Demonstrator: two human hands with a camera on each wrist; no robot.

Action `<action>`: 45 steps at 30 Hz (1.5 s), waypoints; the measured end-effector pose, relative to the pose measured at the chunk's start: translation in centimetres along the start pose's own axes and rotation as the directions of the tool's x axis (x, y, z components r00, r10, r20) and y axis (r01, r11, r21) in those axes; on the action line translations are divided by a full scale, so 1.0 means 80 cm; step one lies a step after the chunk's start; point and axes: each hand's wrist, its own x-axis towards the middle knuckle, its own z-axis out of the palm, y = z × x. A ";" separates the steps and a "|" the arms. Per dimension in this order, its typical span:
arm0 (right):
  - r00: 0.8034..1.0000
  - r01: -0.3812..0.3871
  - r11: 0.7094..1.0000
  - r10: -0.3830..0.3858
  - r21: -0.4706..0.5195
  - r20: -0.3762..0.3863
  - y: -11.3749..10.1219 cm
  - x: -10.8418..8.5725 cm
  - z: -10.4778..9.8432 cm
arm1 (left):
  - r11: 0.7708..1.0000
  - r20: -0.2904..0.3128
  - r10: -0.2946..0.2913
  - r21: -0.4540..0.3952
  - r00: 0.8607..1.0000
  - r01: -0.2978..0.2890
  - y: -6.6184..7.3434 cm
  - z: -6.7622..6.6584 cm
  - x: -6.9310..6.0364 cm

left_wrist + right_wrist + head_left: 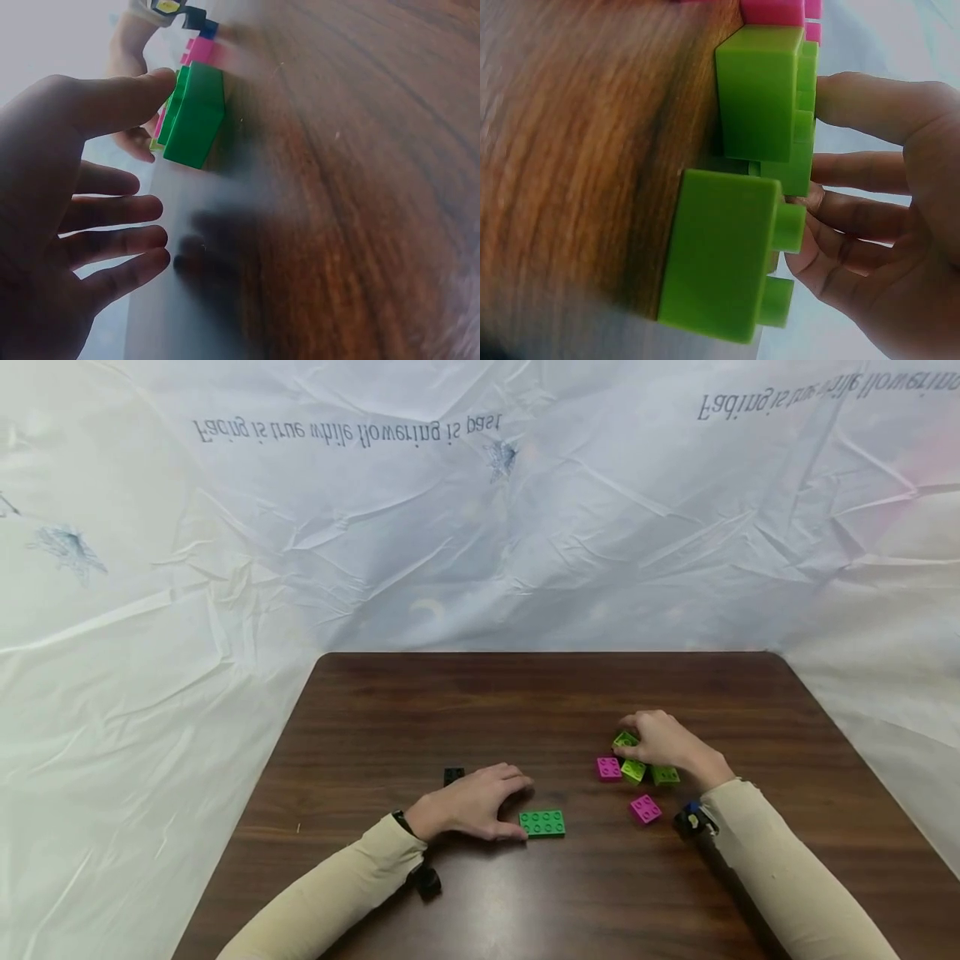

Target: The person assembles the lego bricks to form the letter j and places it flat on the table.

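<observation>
In the head view, my left hand [477, 802] is low over the table beside a green eight-stud toy brick [542, 823]. Its fingers are spread and relaxed, and the thumb tip is at the brick's left end; the left wrist view shows the thumb by the studs of that green brick [193, 116]. Farther right, my right hand [660, 742] has thumb and fingers around the farthest lime green brick [625, 740]. Two other lime green bricks [633, 771] [665, 775] lie under and beside this hand. In the right wrist view, a nearer lime brick [720, 255] partly hides the fingertips.
Two pink four-stud bricks [608, 768] [646, 809] lie near the lime group. A black brick [453, 775] sits behind my left hand, and a blue brick [693, 807] is partly hidden by the right wrist camera. White printed sheeting [450, 543] surrounds the brown table [465, 693].
</observation>
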 end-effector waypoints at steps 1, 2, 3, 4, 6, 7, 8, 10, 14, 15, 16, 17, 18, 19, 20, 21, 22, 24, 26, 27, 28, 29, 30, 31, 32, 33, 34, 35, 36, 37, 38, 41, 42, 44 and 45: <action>1.000 -0.004 1.000 0.004 0.003 0.004 0.000 0.000 0.000 | 1.000 -0.001 0.002 0.000 1.000 -0.002 0.000 0.000 0.001; 1.000 -0.005 1.000 0.005 0.006 0.008 0.000 0.000 0.001 | 1.000 0.000 0.002 -0.001 1.000 -0.002 0.000 0.001 0.002; 1.000 -0.006 1.000 0.006 0.006 0.011 0.001 0.000 0.001 | 1.000 0.002 0.002 0.001 1.000 -0.002 0.000 0.001 0.002; 1.000 -0.004 1.000 0.004 0.006 0.013 0.001 0.000 0.001 | 1.000 0.004 0.001 0.001 1.000 -0.001 0.001 0.001 0.003; 1.000 0.001 1.000 -0.001 0.004 0.017 0.002 0.001 0.002 | 1.000 0.010 0.000 0.006 1.000 0.000 0.001 0.002 0.004; 1.000 -0.001 1.000 0.001 0.002 0.018 0.002 0.001 0.002 | 1.000 0.010 0.002 0.012 1.000 -0.002 0.002 0.003 0.005; 1.000 -0.001 1.000 0.001 0.000 0.019 0.003 0.001 0.002 | 1.000 0.007 0.007 0.017 1.000 -0.007 0.002 0.004 0.005; 1.000 -0.001 1.000 0.001 -0.005 0.022 0.004 0.002 0.002 | 1.000 0.000 0.018 0.026 1.000 -0.018 0.003 0.006 0.006; 0.999 -0.004 1.000 0.004 0.005 0.032 0.005 0.006 0.003 | 0.999 -0.015 0.030 0.033 0.999 -0.030 0.004 0.009 0.007; 0.999 -0.009 1.000 0.009 0.012 0.035 0.005 0.006 0.004 | 0.999 -0.015 0.029 0.033 0.999 -0.028 0.004 0.009 0.008; 0.999 -0.016 1.000 0.015 0.019 0.041 0.005 0.007 0.004 | 0.999 -0.015 0.027 0.031 1.000 -0.027 0.005 0.009 0.008; 0.999 -0.015 1.000 0.014 0.023 0.047 0.005 0.007 0.004 | 0.999 -0.014 0.027 0.032 1.000 -0.026 0.005 0.010 0.008; 0.999 -0.017 1.000 0.015 0.025 0.052 0.005 0.008 0.004 | 0.999 -0.014 0.026 0.032 1.000 -0.026 0.006 0.010 0.008; 0.998 -0.020 0.999 0.019 0.028 0.058 0.005 0.008 0.004 | 0.999 -0.016 0.027 0.031 1.000 -0.027 0.006 0.011 0.008; 0.998 -0.027 0.999 0.025 0.029 0.063 0.005 0.008 0.004 | 0.999 -0.016 0.028 0.030 0.999 -0.028 0.007 0.011 0.009; 0.997 -0.029 0.999 0.027 0.027 0.068 0.005 0.009 0.004 | 0.999 -0.017 0.030 0.028 0.999 -0.029 0.007 0.012 0.009; 0.997 -0.029 0.999 0.028 0.024 0.073 0.006 0.009 0.004 | 0.999 -0.019 0.032 0.026 0.999 -0.031 0.008 0.013 0.009; 0.996 -0.031 0.999 0.030 0.018 0.081 0.007 0.010 0.003 | 0.999 -0.024 0.035 0.021 0.999 -0.034 0.009 0.013 0.010; 0.996 -0.034 0.999 0.032 0.015 0.086 0.007 0.011 0.003 | 0.999 -0.027 0.036 0.020 0.999 -0.035 0.011 0.014 0.010; 0.995 -0.034 0.999 0.033 0.016 0.090 0.007 0.011 0.002 | 0.999 -0.028 0.035 0.019 0.999 -0.034 0.012 0.014 0.010; 0.995 -0.034 0.999 0.032 0.019 0.094 0.008 0.011 0.002 | 0.999 -0.028 0.033 0.020 0.999 -0.032 0.012 0.014 0.010; 0.995 -0.034 0.999 0.032 0.021 0.096 0.008 0.011 0.002 | 0.999 -0.028 0.031 0.022 0.999 -0.031 0.013 0.014 0.010; 0.995 -0.035 0.999 0.033 0.026 0.098 0.008 0.011 0.002 | 0.999 -0.029 0.030 0.025 0.999 -0.029 0.014 0.014 0.010; 0.994 -0.037 0.999 0.034 0.029 0.099 0.008 0.011 0.002 | 0.999 -0.030 0.030 0.028 0.999 -0.030 0.014 0.014 0.011; 0.994 -0.040 0.999 0.037 0.034 0.102 0.008 0.011 0.002 | 0.999 -0.033 0.031 0.031 0.999 -0.030 0.015 0.014 0.011; 0.994 -0.043 0.998 0.039 0.038 0.103 0.008 0.011 0.002 | 0.999 -0.036 0.032 0.034 0.999 -0.031 0.015 0.014 0.012; 0.994 -0.044 0.998 0.039 0.042 0.103 0.008 0.011 0.003 | 0.999 -0.039 0.032 0.038 0.999 -0.031 0.016 0.013 0.012; 0.994 -0.045 0.998 0.040 0.044 0.103 0.008 0.011 0.002 | 0.999 -0.043 0.033 0.041 0.999 -0.031 0.016 0.013 0.012; 0.994 -0.046 0.998 0.041 0.047 0.103 0.008 0.011 0.003 | 0.999 -0.045 0.031 0.043 0.998 -0.029 0.016 0.013 0.013; 0.994 -0.047 0.998 0.042 0.050 0.102 0.008 0.011 0.003 | 0.999 -0.046 0.028 0.045 0.999 -0.026 0.016 0.013 0.013; 0.994 -0.048 0.997 0.042 0.054 0.103 0.008 0.011 0.003 | 0.999 -0.047 0.023 0.047 0.999 -0.021 0.017 0.013 0.014; 0.994 -0.044 0.997 0.038 0.061 0.103 0.009 0.011 0.003 | 0.999 -0.046 0.007 0.052 0.999 -0.004 0.016 0.013 0.014; 0.994 -0.041 0.997 0.035 0.060 0.103 0.010 0.011 0.003 | 0.999 -0.046 0.001 0.054 0.999 0.002 0.016 0.013 0.014; 0.995 -0.032 0.998 0.027 0.052 0.100 0.011 0.010 0.003 | 0.998 -0.049 -0.012 0.062 0.999 0.015 0.016 0.013 0.014; 0.995 -0.027 0.998 0.023 0.048 0.099 0.011 0.010 0.003 | 0.998 -0.051 -0.019 0.065 0.999 0.022 0.016 0.013 0.014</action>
